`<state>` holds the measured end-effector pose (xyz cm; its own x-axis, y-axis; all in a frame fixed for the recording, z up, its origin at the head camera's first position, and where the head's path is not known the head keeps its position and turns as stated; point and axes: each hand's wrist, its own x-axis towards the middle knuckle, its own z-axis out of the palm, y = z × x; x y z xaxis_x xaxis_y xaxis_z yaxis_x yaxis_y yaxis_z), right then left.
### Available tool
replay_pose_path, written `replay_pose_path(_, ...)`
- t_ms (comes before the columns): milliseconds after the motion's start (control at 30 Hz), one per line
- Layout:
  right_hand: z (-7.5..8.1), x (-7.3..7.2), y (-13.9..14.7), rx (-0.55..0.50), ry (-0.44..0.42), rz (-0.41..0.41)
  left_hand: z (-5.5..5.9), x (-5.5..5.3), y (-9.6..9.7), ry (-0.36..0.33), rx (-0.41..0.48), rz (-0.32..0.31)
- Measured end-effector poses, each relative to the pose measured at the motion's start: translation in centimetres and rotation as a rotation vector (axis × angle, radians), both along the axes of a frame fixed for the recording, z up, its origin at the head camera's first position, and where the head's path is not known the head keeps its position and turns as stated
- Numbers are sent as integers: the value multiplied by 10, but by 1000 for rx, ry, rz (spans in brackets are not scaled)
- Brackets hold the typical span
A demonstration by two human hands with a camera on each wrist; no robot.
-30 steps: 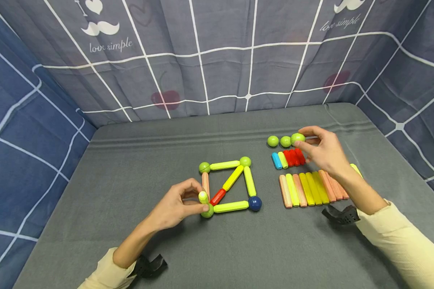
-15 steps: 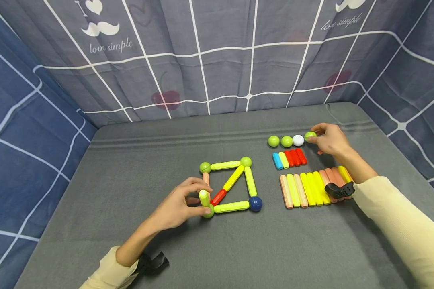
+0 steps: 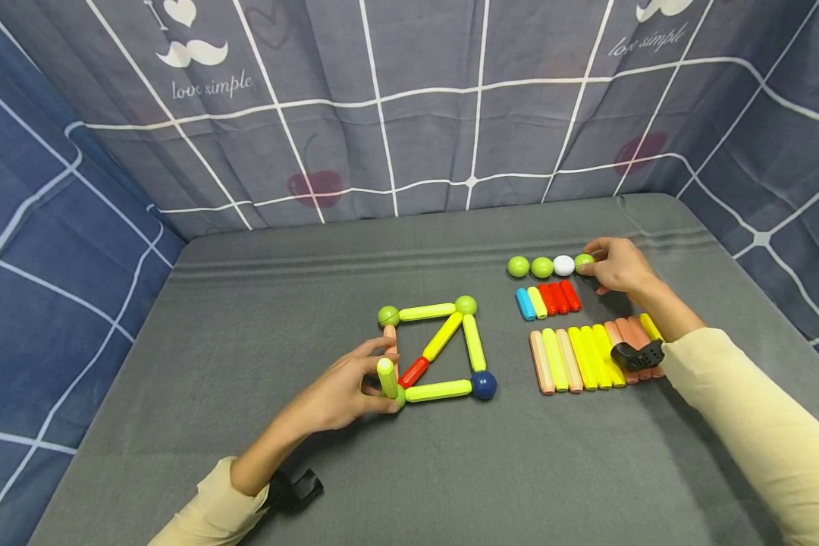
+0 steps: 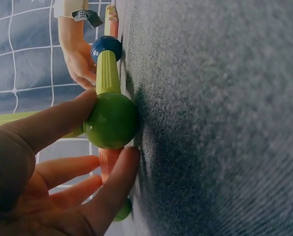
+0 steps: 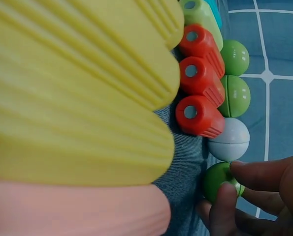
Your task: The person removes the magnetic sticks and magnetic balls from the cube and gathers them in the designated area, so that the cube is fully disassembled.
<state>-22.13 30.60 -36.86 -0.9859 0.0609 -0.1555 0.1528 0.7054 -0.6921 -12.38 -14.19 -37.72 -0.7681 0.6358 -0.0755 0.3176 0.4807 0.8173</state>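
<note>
Head view: one green magnetic-type ball (image 3: pixel 584 262), at the right end of a row, pinched by the right hand (image 3: pixel 621 267), just beside a white ball (image 3: pixel 563 265). One green corner ball (image 4: pixel 112 120), at the near-left of a rod-and-ball square (image 3: pixel 438 390), pinched by the left hand (image 3: pixel 341 390); a light-green rod (image 3: pixel 386 377) is stood upright on it. Short rods (image 3: pixel 554 299) and longer rods (image 3: pixel 590 356) are laid in rows on the grey bench (image 3: pixel 519 470).
</note>
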Motion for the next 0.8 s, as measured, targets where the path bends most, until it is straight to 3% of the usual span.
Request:
replay_pose_path(167, 6, 4, -1, 40, -4, 10, -1, 0, 0, -12, -9, 4)
replay_pose_path(333, 22, 17, -13, 130, 111, -11, -3, 0, -1, -31, 9, 7)
replay_pose_path(433, 33, 26, -34, 95, 187, 28, -4, 0, -2, -48, 22, 11)
replay_pose_path(633, 46, 54, -94, -51, 305, 218, -6, 1, -1, -66, 35, 23)
replay_pose_path(800, 47, 85, -150, -141, 434, 498, -6, 1, -1, -77, 54, 21)
